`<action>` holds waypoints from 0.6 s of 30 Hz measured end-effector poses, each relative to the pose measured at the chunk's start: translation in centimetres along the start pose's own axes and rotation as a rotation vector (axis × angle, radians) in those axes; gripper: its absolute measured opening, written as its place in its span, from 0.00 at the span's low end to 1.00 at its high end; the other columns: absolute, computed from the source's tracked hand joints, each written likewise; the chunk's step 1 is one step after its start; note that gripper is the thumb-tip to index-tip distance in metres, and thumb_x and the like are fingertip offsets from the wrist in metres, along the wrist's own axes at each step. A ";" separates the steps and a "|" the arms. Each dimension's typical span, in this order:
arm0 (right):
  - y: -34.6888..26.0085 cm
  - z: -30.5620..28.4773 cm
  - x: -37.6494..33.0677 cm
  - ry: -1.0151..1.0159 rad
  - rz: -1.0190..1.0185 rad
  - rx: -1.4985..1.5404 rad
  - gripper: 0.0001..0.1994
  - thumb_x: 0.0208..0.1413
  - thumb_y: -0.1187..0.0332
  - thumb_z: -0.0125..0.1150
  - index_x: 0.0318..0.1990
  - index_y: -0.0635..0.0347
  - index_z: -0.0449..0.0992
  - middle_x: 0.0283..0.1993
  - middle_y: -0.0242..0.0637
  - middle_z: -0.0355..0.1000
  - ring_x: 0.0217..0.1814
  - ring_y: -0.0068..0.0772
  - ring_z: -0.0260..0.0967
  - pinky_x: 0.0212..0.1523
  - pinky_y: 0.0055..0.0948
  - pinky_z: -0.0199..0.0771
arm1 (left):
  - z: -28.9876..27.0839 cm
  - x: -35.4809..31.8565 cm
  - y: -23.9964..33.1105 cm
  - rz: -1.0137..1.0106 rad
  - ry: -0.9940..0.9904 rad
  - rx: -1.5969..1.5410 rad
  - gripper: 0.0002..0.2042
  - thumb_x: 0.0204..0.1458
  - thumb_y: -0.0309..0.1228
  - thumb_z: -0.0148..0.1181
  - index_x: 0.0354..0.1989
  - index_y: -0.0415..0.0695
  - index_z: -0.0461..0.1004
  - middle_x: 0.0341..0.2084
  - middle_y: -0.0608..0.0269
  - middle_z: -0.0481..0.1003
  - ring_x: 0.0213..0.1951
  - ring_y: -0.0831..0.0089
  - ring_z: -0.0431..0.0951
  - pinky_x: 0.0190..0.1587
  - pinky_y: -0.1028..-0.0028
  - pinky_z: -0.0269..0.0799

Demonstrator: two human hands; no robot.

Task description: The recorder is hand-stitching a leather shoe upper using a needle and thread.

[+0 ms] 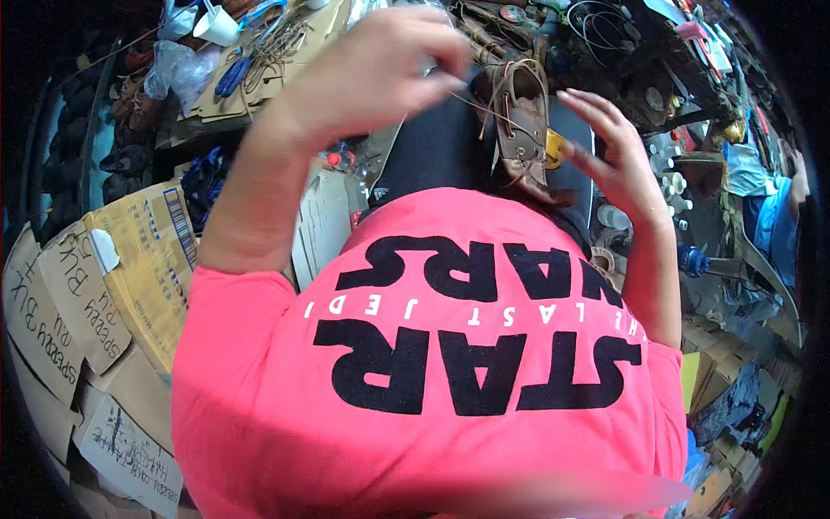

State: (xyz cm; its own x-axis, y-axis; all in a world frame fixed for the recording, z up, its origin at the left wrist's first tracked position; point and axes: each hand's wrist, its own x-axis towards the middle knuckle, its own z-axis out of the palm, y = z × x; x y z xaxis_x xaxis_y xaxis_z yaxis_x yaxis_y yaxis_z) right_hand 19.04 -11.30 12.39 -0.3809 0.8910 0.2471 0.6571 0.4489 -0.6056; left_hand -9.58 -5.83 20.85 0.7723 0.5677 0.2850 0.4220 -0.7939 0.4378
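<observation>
A brown leather shoe [523, 143] rests on my lap with its opening at the far end, a pale tan lace threaded through its eyelets. My left hand [389, 73], blurred by motion, is raised to the left of the shoe. Its fingers are pinched on the lace [486, 110], which stretches from the fingertips to the eyelets. To the right of the shoe is my right hand [616, 156], fingers apart, holding nothing. Its thumb comes close to a yellow piece [554, 149] at the shoe's side; whether they touch I cannot tell.
A cluttered bench [203, 130] at the far left carries loose cords and a white cup [216, 26]. Cardboard pieces [143, 268] lean at my left. Several small white bottles [673, 183] stand beyond my right forearm. Another person's arm [799, 180] shows at the right rim.
</observation>
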 end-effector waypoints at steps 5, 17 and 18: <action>-4.7 -0.7 0.9 0.053 -0.056 0.248 0.11 0.48 0.74 0.62 0.41 0.62 0.76 0.35 0.34 0.73 0.36 0.25 0.69 0.41 0.23 0.69 | 3.2 3.8 3.1 0.243 0.152 -0.173 0.04 0.42 0.24 0.59 0.25 0.40 0.70 0.24 0.54 0.69 0.29 0.58 0.71 0.31 0.67 0.67; 4.2 -12.0 -9.8 0.541 0.205 0.350 0.16 0.59 0.71 0.47 0.54 0.64 0.66 0.27 0.25 0.58 0.24 0.13 0.48 0.30 0.15 0.55 | 7.3 -1.7 -3.5 -0.372 -0.490 -0.203 0.14 0.49 0.40 0.60 0.33 0.39 0.73 0.18 0.61 0.68 0.23 0.74 0.67 0.28 0.73 0.65; 2.9 -10.6 -8.5 0.417 0.068 -0.307 0.15 0.58 0.70 0.49 0.52 0.61 0.69 0.29 0.25 0.61 0.25 0.12 0.48 0.30 0.14 0.53 | 5.6 -0.8 -2.3 -0.377 -0.534 -0.176 0.13 0.49 0.38 0.60 0.30 0.38 0.73 0.17 0.63 0.67 0.22 0.77 0.66 0.27 0.75 0.64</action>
State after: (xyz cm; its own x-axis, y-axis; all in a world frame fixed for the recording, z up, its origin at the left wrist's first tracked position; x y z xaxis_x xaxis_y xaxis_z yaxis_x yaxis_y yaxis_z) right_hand 31.06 -16.88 16.56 -0.0808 0.8421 0.5332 0.8558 0.3329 -0.3960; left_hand -8.53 -5.70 14.87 0.7354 0.5772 -0.3551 0.6597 -0.4900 0.5698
